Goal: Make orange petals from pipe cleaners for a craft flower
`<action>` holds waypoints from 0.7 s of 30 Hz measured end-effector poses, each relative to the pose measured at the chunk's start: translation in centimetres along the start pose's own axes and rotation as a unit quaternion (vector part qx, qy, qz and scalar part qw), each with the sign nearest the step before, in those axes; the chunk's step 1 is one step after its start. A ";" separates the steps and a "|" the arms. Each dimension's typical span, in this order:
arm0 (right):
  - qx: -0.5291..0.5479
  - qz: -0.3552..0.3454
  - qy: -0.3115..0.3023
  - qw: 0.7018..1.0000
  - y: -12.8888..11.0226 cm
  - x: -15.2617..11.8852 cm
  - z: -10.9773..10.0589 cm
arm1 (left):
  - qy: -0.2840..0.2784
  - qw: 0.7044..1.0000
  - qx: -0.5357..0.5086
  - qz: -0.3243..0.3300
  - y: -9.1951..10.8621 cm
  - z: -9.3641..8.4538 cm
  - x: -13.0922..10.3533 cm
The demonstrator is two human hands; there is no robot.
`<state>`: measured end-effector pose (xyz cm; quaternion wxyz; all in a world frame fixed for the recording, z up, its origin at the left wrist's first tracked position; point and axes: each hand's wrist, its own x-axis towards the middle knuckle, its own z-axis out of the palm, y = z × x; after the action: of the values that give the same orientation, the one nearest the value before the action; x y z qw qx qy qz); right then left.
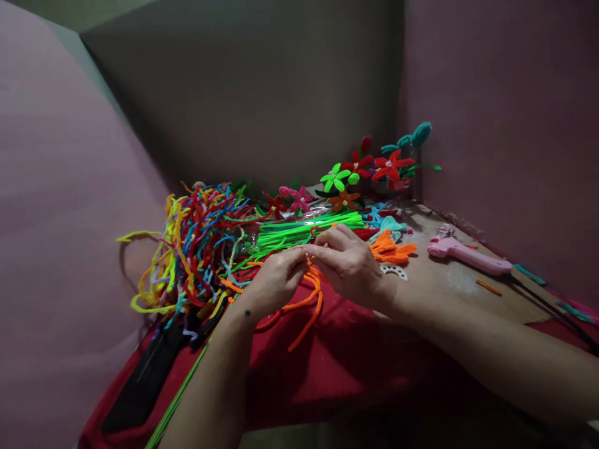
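Note:
My left hand (279,274) and my right hand (349,262) meet over the front of the table, fingertips pinched together. Orange pipe cleaners (319,299) curve beneath them, one loose end pointing toward me. A strand seems to run into both pinches, though my fingers cover most of it. Just past my hands lies a bundle of bright green pipe cleaners (309,232), partly in clear plastic. Beside my right hand rest orange fuzzy petals (390,249) and a white disc with holes (394,272).
A tangled heap of multicoloured pipe cleaners (196,243) stands at left, with a black flat object (145,380) before it. Pipe-cleaner flowers (335,178) line the back. A pink glue gun (470,256) with a black cord lies on the board (449,305) at right.

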<state>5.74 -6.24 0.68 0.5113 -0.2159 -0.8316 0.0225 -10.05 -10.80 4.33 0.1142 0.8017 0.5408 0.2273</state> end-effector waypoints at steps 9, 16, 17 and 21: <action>0.229 0.233 -0.168 0.930 0.8 0.5 -0.4 | 0.043 0.993 -0.082 -0.069 0.5 0.1 0.0; 0.372 0.399 -0.187 0.817 1.5 0.4 -0.1 | 0.073 0.981 -0.154 -0.091 0.2 0.5 0.5; 0.378 0.403 -0.184 0.813 1.6 0.4 0.0 | 0.076 0.976 -0.175 -0.106 0.2 0.5 0.5; 0.397 0.403 -0.168 0.808 1.6 0.2 0.3 | 0.053 0.924 -0.328 -0.189 -0.1 1.0 0.5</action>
<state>5.95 -4.62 0.33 0.3499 -0.3025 -0.6617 0.5901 -9.50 -10.20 3.55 0.3826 0.5890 0.5828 0.4087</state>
